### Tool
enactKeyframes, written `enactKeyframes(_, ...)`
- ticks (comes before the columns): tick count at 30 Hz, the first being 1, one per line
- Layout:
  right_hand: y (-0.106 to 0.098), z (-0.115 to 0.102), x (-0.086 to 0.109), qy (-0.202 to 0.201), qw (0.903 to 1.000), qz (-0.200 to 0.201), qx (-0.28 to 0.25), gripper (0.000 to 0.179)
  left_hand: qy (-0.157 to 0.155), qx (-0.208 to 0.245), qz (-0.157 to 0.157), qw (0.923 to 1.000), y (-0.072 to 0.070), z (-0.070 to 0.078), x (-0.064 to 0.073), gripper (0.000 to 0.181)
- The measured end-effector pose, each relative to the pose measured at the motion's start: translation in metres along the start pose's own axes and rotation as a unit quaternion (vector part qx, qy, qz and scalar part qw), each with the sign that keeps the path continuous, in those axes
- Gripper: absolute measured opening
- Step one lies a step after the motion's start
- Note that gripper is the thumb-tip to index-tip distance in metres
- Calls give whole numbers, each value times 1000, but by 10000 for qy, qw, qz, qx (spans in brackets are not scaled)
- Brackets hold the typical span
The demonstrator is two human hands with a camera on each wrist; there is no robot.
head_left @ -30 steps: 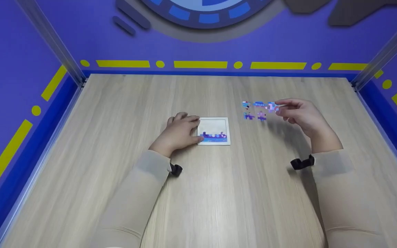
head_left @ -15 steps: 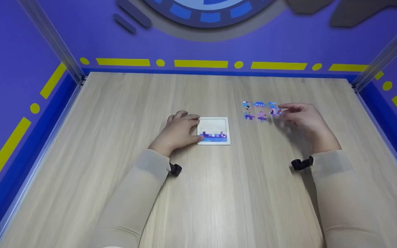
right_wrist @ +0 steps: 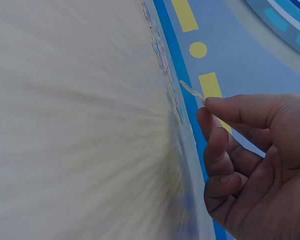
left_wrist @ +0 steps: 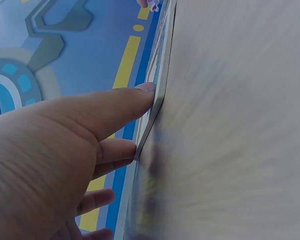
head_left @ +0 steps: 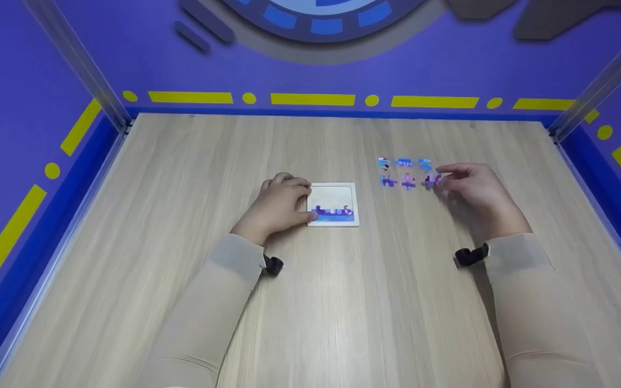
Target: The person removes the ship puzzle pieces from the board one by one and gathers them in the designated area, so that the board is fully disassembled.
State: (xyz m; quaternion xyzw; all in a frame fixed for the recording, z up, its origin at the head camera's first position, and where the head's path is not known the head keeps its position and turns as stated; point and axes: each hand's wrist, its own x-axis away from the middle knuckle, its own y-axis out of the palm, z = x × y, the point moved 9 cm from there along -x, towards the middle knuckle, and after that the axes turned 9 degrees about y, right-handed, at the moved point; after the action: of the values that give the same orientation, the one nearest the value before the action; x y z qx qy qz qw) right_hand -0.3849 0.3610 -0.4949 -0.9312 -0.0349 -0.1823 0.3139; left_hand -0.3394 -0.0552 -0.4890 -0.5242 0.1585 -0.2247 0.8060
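Observation:
A square white puzzle tray (head_left: 357, 205) lies mid-table, with a purple and blue picture strip (head_left: 335, 215) filling its near part. At the tray's left side rests my left hand (head_left: 278, 207); its straight thumb (left_wrist: 135, 100) presses on the rim and the index fingertip touches the edge farther back. To the right, my right hand (head_left: 477, 188) pinches a jigsaw piece (right_wrist: 191, 91) between thumb and index finger. In the right wrist view that piece shows edge-on, tilted and raised off the table. The other right fingers are curled loosely.
Several loose jigsaw pieces (head_left: 405, 162) lie in short rows just left of the right fingertips, behind and right of the tray. Blue printed panels (head_left: 310, 75) with yellow marks stand along the table's back and sides.
The pinched jigsaw piece has come slightly nearer the person and turned, uncovering a loose piece behind it. My left hand and the tray hold their place.

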Motion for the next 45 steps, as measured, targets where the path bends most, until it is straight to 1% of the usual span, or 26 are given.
enactKeyframes(3, 2, 0, 0, -18, 10000, -38, -19, 47, 8, -14, -9, 10000, 1, -1, 0, 61)
enactKeyframes(7, 3, 0, -1, -3, 9999, -30, 121, 48, 17, -25, -17, 10000, 2, -2, 0, 61)
enactKeyframes(14, 4, -3, -3, -144, 9982, 44, 577, 47, 27, -7, 7, 10000, 3, -4, -1, 61)
enactKeyframes(19, 6, -5, -1, -171, 9959, 90, 888, 46, 23, -18, 3, 10000, 3, -4, -1, 61)
enactKeyframes(23, 6, -7, 0, -225, 9943, 203, 1022, 46, 6, -15, 9, 10000, 3, -4, -1, 62)
enactKeyframes(30, 4, -7, -2, -242, 9938, 333, 1034, 47, 13, 1, -29, 10000, 3, -3, 0, 63)
enactKeyframes(37, 4, -16, -1, -344, 9940, 492, 916, 50, -16, 26, -177, 9998, 1, -2, 3, 67)
enactKeyframes(42, 8, -30, 11, -365, 9957, 554, 648, 52, 9, 33, -303, 9995, 2, -2, 4, 77)
enactKeyframes(45, 12, -45, 22, -550, 9953, 596, 529, 51, 3, 67, -352, 9994, 4, -1, 4, 84)
